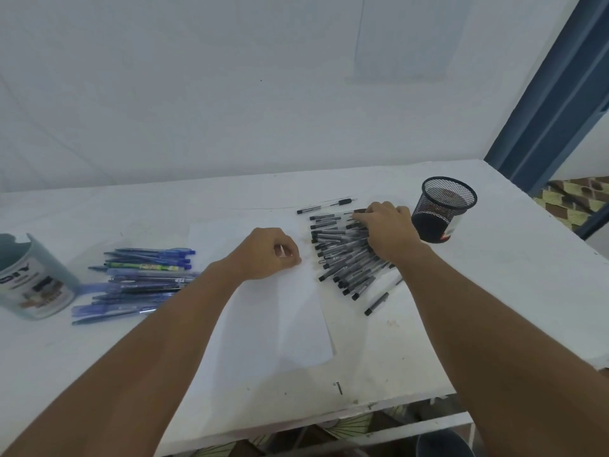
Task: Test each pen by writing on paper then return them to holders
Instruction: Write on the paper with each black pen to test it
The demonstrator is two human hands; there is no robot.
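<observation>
The right hand [389, 230] lay on the far end of the heap of black capped pens [342, 255], its fingers curled down into the barrels near the top of the pile, though whether they had closed on any single pen could not be told from this angle. The heap fanned out beside the right edge of the sheet of paper [273, 311]; the pens' long axes ran roughly left to right at the far end and swung toward the diagonal nearer the person, caps pointing at the paper. The black mesh pen holder [443, 209] stood upright just beyond and to the right of that hand, almost touching it, so this hand was plainly the nearer one for both picking and returning. The left hand [268, 253] rested on the paper's upper part as a loose fist with nothing visibly in it, likely steadying the sheet. The blue pens [141, 278] lay in their own pile well to the left, next to the pale tub holder [36, 285]. The paper looked unmarked, so testing had probably not begun.
</observation>
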